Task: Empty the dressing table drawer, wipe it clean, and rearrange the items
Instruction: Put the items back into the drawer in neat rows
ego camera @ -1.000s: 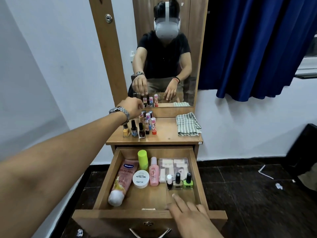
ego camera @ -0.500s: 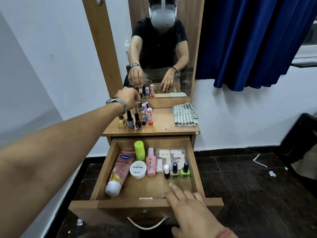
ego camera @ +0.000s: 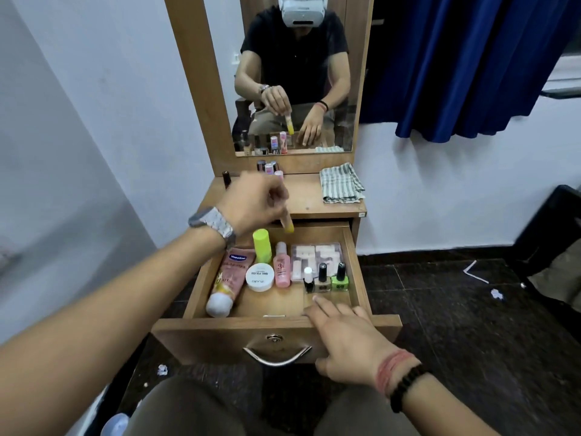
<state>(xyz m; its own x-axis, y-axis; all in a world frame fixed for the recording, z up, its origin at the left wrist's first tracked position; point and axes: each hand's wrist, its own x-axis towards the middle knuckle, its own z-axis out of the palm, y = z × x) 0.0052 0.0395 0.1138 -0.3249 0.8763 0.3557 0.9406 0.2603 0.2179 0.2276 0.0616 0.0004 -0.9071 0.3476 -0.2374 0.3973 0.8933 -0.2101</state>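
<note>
The wooden drawer (ego camera: 276,338) stands pulled out below the table top. My left hand (ego camera: 254,202) hovers over its back edge, shut on a small yellow-tipped stick (ego camera: 287,223) that points down. My right hand (ego camera: 342,335) rests flat on the drawer's front right rim, fingers spread, holding nothing. Inside lie a pink Vaseline tube (ego camera: 228,283), a green-capped bottle (ego camera: 262,247), a white round jar (ego camera: 259,277), a pink bottle (ego camera: 281,269), a clear box (ego camera: 316,256) and three nail polish bottles (ego camera: 325,278).
A striped cloth (ego camera: 341,184) lies folded on the table top's right side. Several small cosmetics (ego camera: 268,168) stand at the back by the mirror (ego camera: 295,73). A blue curtain (ego camera: 471,58) hangs at the right. Dark floor with scraps surrounds the table.
My left hand has drawn back from the cosmetics on the table top toward the drawer, now holding a yellow-tipped stick. The view has tilted down. My right hand stays on the drawer front.
</note>
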